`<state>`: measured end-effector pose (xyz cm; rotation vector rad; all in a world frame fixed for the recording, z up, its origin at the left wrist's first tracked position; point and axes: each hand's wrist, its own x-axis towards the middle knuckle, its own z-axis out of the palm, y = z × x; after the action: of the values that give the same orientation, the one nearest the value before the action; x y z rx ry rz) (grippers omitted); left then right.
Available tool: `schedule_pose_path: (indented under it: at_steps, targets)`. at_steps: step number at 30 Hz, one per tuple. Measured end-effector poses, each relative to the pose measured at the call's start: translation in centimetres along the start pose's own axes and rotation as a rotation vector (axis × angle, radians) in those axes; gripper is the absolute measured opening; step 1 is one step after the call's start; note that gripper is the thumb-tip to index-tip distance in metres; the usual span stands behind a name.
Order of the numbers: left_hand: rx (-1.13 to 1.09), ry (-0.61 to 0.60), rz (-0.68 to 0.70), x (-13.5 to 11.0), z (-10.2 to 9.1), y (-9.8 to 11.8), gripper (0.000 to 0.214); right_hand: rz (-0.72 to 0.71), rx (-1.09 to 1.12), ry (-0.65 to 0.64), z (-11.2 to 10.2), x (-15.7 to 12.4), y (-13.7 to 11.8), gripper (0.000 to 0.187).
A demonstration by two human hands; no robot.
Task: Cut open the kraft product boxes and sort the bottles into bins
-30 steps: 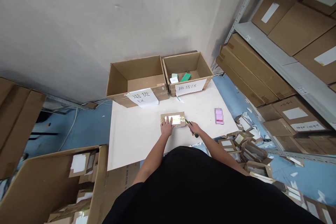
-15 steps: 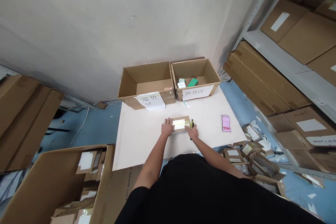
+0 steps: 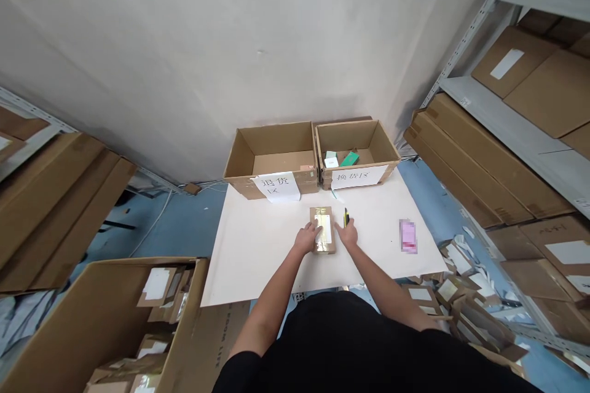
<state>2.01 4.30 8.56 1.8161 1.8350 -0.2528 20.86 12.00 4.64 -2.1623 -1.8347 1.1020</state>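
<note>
A small taped cardboard box (image 3: 324, 245) with a white label on top lies on the white table (image 3: 258, 245), its long side running away from me. My left hand (image 3: 306, 237) rests on the box's left side, thumb over the label and fingers curled against the edge. Just right of the box, my right hand (image 3: 348, 233) is closed around a yellow and black box cutter (image 3: 346, 217), whose front end points away from me. The right thumb reaches toward the box; whether it touches, I cannot tell.
Two open cartons with handwritten signs stand at the table's back: the left carton (image 3: 239, 185) and the right carton (image 3: 391, 166), which holds small boxes. A blurred pink item (image 3: 408, 236) lies at right. A big carton of parcels (image 3: 200, 276) stands front left; opened boxes (image 3: 479, 319) litter the right floor.
The small box has been turned from lying crosswise to lying lengthwise away from me. My right hand has come off its right end, still holding the box cutter. The view has shifted.
</note>
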Motion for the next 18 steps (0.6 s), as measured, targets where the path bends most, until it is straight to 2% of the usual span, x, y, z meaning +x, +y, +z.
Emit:
schedule_pose_path:
  at_steps: [3,6,9,12,15,18]
  targets:
    - [0.001,-0.056,-0.011,1.0,0.2,-0.2,0.101,-0.03,0.001,-0.115,2.6,-4.0,4.1,0.066]
    - [-0.004,-0.058,-0.102,0.9,1.2,-0.1,0.111,-0.038,0.031,-0.156,4.0,-5.1,5.7,0.066]
    - [-0.013,-0.053,-0.274,0.2,2.0,0.7,0.108,-0.034,-0.021,-0.13,3.0,-3.0,4.0,0.07]
    - [-0.029,-0.088,-0.407,-0.2,2.1,1.9,0.087,-0.016,-0.057,-0.081,0.9,0.2,0.9,0.067]
    - [-0.019,-0.06,-0.386,-0.4,2.1,2.7,0.066,-0.07,-0.033,-0.066,-0.5,2.5,-1.0,0.053]
    - [-0.01,0.026,-0.28,-0.5,2.9,2.7,0.07,-0.062,0.098,-0.106,-1.2,3.2,-0.2,0.033]
